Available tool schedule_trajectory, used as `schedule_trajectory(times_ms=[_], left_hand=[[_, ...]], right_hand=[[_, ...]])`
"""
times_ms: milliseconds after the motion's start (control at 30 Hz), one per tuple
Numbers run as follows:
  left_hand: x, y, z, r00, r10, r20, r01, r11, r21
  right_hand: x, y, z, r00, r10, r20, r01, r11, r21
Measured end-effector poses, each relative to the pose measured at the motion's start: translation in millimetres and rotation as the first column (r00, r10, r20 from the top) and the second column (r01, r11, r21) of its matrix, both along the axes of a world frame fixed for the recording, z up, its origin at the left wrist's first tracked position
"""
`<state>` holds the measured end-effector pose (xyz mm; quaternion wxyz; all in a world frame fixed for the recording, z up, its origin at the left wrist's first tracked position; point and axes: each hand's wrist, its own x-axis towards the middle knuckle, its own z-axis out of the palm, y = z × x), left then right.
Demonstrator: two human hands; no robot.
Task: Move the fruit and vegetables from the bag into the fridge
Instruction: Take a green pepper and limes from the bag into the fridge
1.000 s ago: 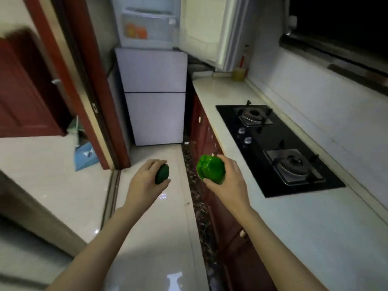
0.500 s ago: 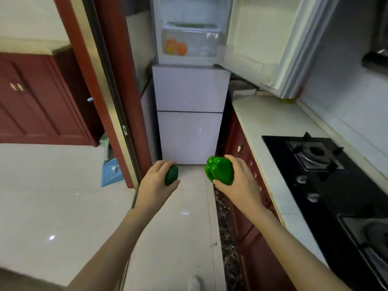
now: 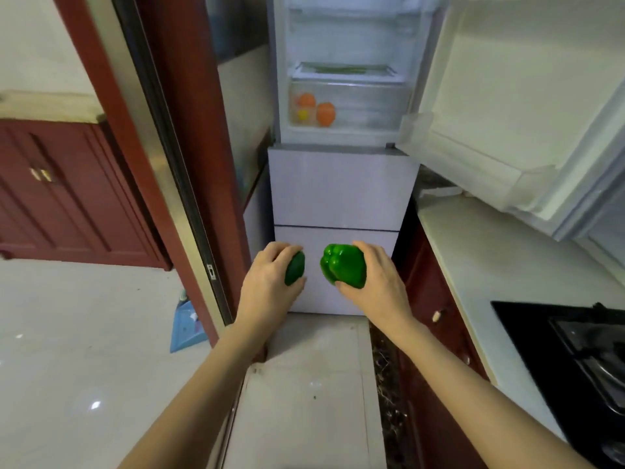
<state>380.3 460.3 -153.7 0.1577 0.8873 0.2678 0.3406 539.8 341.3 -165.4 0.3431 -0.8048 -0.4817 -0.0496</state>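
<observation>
So, only 1 view here, the head camera looking down the narrow kitchen. The left hand is wrapped around a small dark green rounded vegetable, could be a cucumber end or an avocado, can't tell which. The right hand has its fingers curled round a glossy bright green bell pepper. Both are held out in front at about the level of the lower panels of the tall white fridge, not inside it yet.

The white upper fridge door is swung wide open to the right, over the pale countertop. Inside, the clear plastic crisper drawer already has 2 orange round fruits plus something small and yellow next to them, and there's something long and green on the shelf just above it.

Progress-wise I'd say we're mid-task: some produce is already in, these 2 green ones are on the way. The bag isn't in view, so no idea how much is left in it.
</observation>
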Motion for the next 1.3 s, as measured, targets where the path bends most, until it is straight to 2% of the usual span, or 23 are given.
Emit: schedule_trajectory(times_ms=[233,433,600,1000,1300], left_hand=[[55.2,129.5,26.1,0.998,-0.043,0.044,0.04,0.997,0.067],[120.1,199.5,59.3,0.985,-0.161,0.055,0.152,0.978,0.144],[187.8,252.9,78.9,0.982,-0.164,0.088,0.15,0.977,0.152],[361.4,354.3,127.5,0.986,-0.128,0.109,0.11,0.981,0.159],[463.2,423.6,155.0,0.97,-0.195,0.147,0.171,0.972,0.159]], right_hand=[[60.1,105.3,32.0,0.995,-0.082,0.064,0.078,0.996,0.053],[118.2,166.2,70.3,0.982,-0.155,0.103,0.144,0.983,0.111],[180.9,211.0,93.5,0.972,-0.206,0.109,0.187,0.969,0.163],[354.4,312.2,140.6,0.981,-0.147,0.129,0.106,0.954,0.279],[426.3,356.3,142.0,0.991,-0.134,0.024,0.12,0.94,0.32]])
